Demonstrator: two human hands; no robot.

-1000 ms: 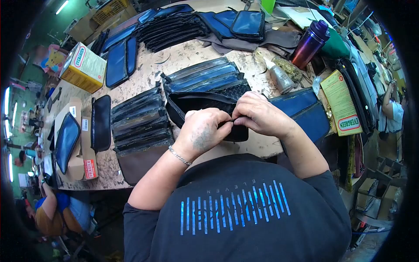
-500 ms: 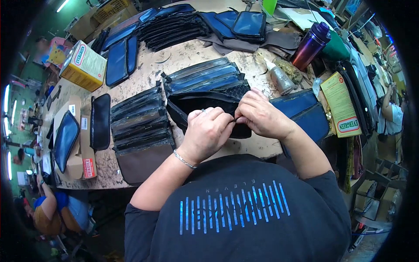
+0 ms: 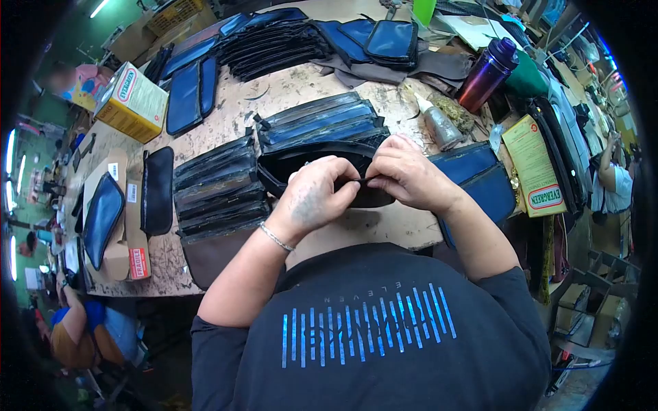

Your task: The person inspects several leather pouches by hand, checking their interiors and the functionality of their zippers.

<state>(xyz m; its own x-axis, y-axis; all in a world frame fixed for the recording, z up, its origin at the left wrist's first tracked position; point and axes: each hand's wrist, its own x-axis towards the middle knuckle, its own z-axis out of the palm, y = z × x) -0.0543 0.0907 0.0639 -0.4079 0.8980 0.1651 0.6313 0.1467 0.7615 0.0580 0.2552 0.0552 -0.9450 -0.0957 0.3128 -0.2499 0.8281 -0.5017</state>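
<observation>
A black leather-like pouch (image 3: 375, 198) hangs with its mouth gaping just over the near edge of the table. At its near rim, my left hand (image 3: 317, 196) pinches the edge between thumb and fingers, a bracelet on the wrist. Right beside it, my right hand (image 3: 404, 172) also pinches that rim, the fingertips of both hands nearly touching. Whatever small detail lies under the fingertips is hidden. Behind the pouch is a stack of overlapping dark blue and black panels (image 3: 319, 123); another row of black-edged panels (image 3: 221, 185) lies to the left.
A purple bottle (image 3: 488, 74) and a small grey squeeze bottle (image 3: 442, 127) stand at the right. Yellow Evergreen cans (image 3: 133, 103) are on both sides. Black pouches (image 3: 267, 48) are piled at the back. A cardboard piece (image 3: 118, 226) lies left. Other people are at the far left and right.
My left hand has rolled, its back now turned more upward, and its wrist has shifted slightly left. The pouch's far rim has become rounder. Both hands still pinch the near rim.
</observation>
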